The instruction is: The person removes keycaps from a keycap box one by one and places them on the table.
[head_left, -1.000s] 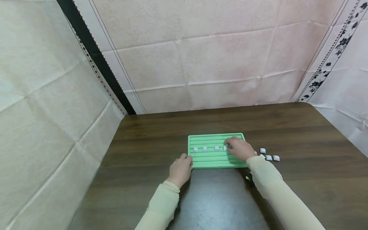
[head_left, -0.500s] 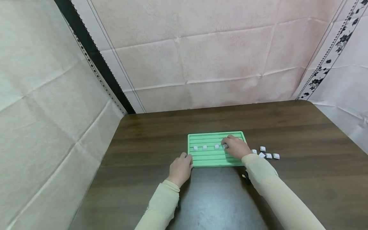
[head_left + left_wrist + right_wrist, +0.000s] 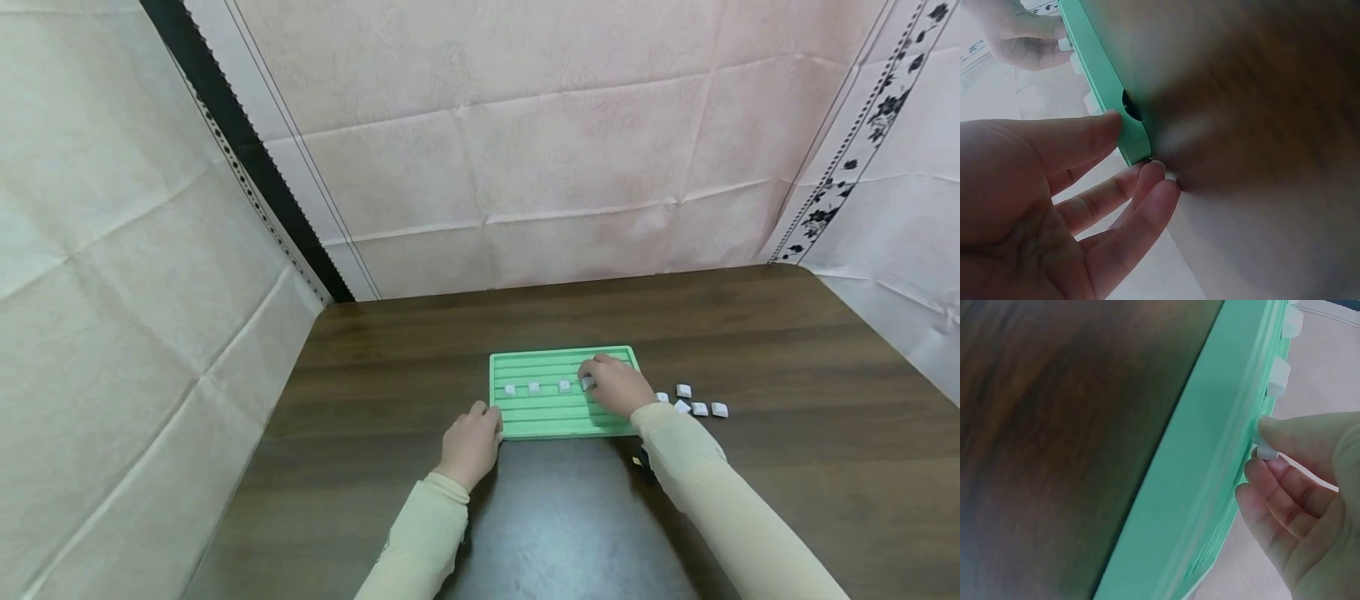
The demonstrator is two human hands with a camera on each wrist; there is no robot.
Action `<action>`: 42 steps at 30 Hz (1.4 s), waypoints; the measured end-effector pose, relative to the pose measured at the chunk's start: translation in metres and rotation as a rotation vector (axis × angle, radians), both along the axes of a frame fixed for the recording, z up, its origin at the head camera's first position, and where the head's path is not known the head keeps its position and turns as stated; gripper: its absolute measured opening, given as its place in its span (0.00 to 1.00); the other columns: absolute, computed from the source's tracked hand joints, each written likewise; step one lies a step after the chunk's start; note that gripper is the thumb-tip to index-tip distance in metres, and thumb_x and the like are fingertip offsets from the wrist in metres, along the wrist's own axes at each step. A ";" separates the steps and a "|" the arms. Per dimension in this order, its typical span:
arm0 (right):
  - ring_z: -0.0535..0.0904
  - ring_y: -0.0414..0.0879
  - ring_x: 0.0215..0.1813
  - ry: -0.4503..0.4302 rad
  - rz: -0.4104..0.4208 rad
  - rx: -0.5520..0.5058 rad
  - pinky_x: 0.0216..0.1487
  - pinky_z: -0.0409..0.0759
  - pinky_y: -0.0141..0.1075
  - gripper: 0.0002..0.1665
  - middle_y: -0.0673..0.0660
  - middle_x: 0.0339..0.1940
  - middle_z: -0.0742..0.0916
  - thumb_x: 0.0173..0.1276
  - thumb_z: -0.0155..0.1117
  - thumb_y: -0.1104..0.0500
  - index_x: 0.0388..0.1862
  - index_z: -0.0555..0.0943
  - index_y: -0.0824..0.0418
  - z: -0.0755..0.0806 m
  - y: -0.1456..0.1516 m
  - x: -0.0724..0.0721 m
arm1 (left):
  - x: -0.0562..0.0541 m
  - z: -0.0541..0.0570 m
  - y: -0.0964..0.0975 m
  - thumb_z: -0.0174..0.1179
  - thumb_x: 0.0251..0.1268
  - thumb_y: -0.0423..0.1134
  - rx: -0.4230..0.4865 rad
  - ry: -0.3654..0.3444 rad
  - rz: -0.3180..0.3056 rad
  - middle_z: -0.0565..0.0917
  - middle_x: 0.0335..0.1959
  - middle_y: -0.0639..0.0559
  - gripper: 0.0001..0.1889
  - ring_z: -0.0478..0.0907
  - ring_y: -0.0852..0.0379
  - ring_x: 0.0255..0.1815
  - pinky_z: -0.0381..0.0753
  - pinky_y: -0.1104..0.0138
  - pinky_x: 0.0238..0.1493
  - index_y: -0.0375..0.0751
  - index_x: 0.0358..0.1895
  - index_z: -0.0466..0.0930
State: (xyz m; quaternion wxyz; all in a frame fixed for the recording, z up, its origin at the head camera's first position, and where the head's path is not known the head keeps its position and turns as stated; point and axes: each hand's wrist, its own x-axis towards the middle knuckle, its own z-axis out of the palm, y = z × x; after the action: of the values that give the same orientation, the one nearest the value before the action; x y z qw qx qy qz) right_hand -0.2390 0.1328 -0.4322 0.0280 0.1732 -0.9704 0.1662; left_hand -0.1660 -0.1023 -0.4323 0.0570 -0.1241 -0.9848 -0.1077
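Observation:
A ridged green board (image 3: 555, 425) lies on the table. Three white keycaps, the third a keycap (image 3: 565, 387), sit spaced along one of its middle ridges. My right hand (image 3: 617, 387) is over the board's right part, pinching another white keycap (image 3: 1266, 452) between thumb and fingertips against the ridges, in line with the others. My left hand (image 3: 471, 446) holds the board's near left corner. In the left wrist view the thumb presses the board's front side (image 3: 1100, 75) while the fingers bend round the corner. Marks on the keycaps are too small to read.
Several loose white keycaps, among them a keycap (image 3: 683, 391), lie on the brown wooden table (image 3: 405, 358) right of the board, partly beside my right wrist. Pale cloth hangings (image 3: 570, 167) stand behind the table's far edge and at both sides.
My right hand has shifted slightly left over the board, and its fingers have closed over the fourth keycap. More loose keycaps show beside the wrist. My left hand has stayed put.

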 end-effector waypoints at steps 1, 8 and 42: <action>0.79 0.52 0.46 0.006 0.005 -0.002 0.49 0.76 0.48 0.12 0.57 0.43 0.83 0.60 0.59 0.66 0.43 0.81 0.60 0.001 0.001 0.000 | 0.000 0.000 0.000 0.62 0.58 0.38 -0.002 0.000 0.000 0.74 0.29 0.51 0.05 0.66 0.59 0.20 0.68 0.69 0.20 0.44 0.30 0.75; 0.79 0.53 0.47 -0.002 -0.008 -0.021 0.49 0.76 0.48 0.12 0.59 0.44 0.83 0.61 0.58 0.67 0.44 0.81 0.62 0.007 0.006 0.003 | -0.001 0.000 0.000 0.62 0.58 0.38 -0.001 0.000 -0.005 0.73 0.28 0.51 0.05 0.66 0.59 0.20 0.68 0.69 0.20 0.44 0.30 0.75; 0.77 0.56 0.42 -0.071 -0.173 -0.017 0.43 0.75 0.54 0.13 0.65 0.43 0.81 0.63 0.56 0.63 0.45 0.79 0.66 0.017 0.095 0.015 | 0.000 -0.001 -0.002 0.62 0.58 0.37 0.020 0.024 -0.029 0.75 0.29 0.50 0.06 0.69 0.57 0.21 0.69 0.68 0.20 0.43 0.29 0.75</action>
State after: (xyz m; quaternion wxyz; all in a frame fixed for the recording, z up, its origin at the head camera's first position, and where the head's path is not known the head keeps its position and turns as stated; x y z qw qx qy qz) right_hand -0.2241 0.2275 -0.4150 0.0094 0.0823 -0.9806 0.1775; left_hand -0.1657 -0.1045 -0.4336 0.0683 -0.1390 -0.9810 -0.1170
